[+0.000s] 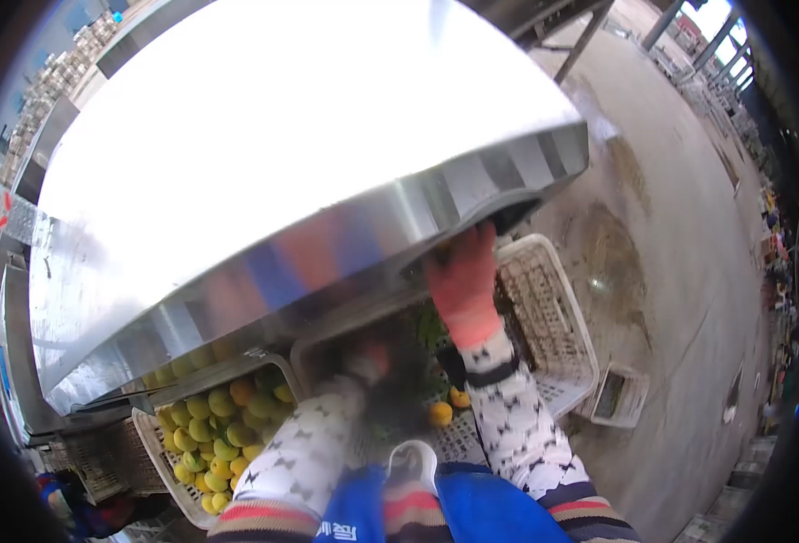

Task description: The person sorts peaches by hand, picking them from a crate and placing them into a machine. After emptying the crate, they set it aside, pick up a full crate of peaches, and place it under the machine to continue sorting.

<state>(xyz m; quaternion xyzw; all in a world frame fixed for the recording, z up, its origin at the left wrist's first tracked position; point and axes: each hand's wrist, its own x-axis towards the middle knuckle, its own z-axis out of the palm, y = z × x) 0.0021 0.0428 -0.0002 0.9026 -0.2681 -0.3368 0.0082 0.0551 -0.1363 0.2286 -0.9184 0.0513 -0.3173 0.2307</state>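
My right hand [466, 288], in a pink-red glove, reaches up to the dark gap beneath the front edge of a shiny metal table [499, 167]. Its fingers look stretched out and apart, with the tips in shadow at that edge. My left hand [368, 360] is low under the same edge, over a white plastic crate [553, 317], and motion smears its fingers. Two orange-yellow fruits [440, 414] and some green leaves [431, 326] lie in this crate. White patterned sleeves cover both forearms, and a dark band circles the right wrist.
To the left, another white crate [291, 371] is filled with yellow-green fruit [223, 425]. A smaller crate [618, 396] sits on the concrete floor [680, 271] at the right. Stacked crates [56, 77] stand far off at upper left.
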